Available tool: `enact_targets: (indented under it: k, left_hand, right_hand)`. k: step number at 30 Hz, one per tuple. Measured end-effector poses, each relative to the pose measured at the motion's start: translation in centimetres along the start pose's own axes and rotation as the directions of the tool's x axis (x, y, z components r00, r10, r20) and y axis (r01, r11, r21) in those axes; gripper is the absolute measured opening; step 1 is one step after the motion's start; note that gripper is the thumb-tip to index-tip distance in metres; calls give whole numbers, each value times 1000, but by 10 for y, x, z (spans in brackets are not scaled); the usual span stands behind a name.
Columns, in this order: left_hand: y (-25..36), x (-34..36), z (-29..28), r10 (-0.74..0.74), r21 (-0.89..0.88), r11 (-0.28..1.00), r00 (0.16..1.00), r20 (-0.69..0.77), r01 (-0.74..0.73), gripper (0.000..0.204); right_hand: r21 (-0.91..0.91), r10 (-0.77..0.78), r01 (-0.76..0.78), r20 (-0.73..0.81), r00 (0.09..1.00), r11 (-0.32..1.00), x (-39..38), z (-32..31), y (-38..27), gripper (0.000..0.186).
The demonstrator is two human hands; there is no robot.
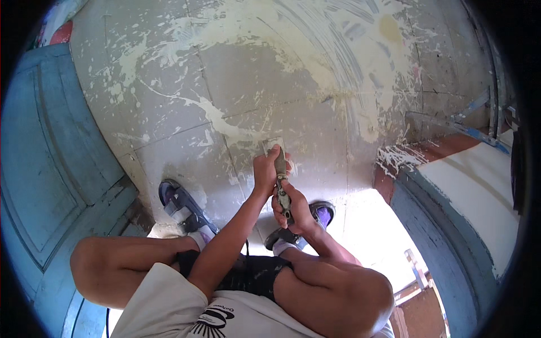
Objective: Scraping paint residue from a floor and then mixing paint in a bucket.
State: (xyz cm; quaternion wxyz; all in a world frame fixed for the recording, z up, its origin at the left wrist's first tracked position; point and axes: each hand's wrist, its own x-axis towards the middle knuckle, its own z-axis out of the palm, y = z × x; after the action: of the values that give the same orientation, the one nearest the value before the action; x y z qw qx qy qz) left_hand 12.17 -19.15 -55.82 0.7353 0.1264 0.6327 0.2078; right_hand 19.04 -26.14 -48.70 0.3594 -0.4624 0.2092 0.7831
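My left hand (265, 168) grips the upper part of a paint-stained scraper (283, 191), with its thumb up near the pale, flat blade at the tool's top end. My right hand (295, 210) is closed round the handle just below the left one. The scraper points away from me over the grey tiled floor (163, 107), which carries broad smears and splatters of pale cream paint (222, 127). Whether the blade touches the floor I cannot tell.
A worn blue panelled door (45, 146) stands at left. At right are a painted blue-and-white ledge (465, 191) and metal framework (479, 121). I squat in sandals (174, 197) between door and ledge, in a bright patch of light.
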Motion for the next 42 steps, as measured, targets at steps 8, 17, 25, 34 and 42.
enact_targets:
  k: [8, 17, 25, 34, 42]
  left_hand:
    - [12, 7, -15, 26, 3, 1000, 999, 39, -26, 42]
    - [6, 0, -20, 41, -24, 999, 996, 83, -39, 42]
    - [48, 29, -9, 140, 76, 987, 990, 3, -140, 43]
    - [-81, -54, -4, -189, -123, 971, 974, 127, 204, 50]
    - [-80, -38, 0, -179, 11, 983, 957, 229, 181, 52]
  right_hand:
    - [23, -48, 47, 63, 997, 999, 15, 6, 2, 32]
    - [-32, 1, -1, 18, 1000, 999, 4, 11, -1, 35]
    - [13, -96, 95, 139, 986, 995, 33, 29, -30, 34]
    - [-375, -29, -27, -143, 989, 927, -51, -71, 16, 32]
    - [-394, -132, 42, -203, 970, 918, -52, -70, 16, 33]
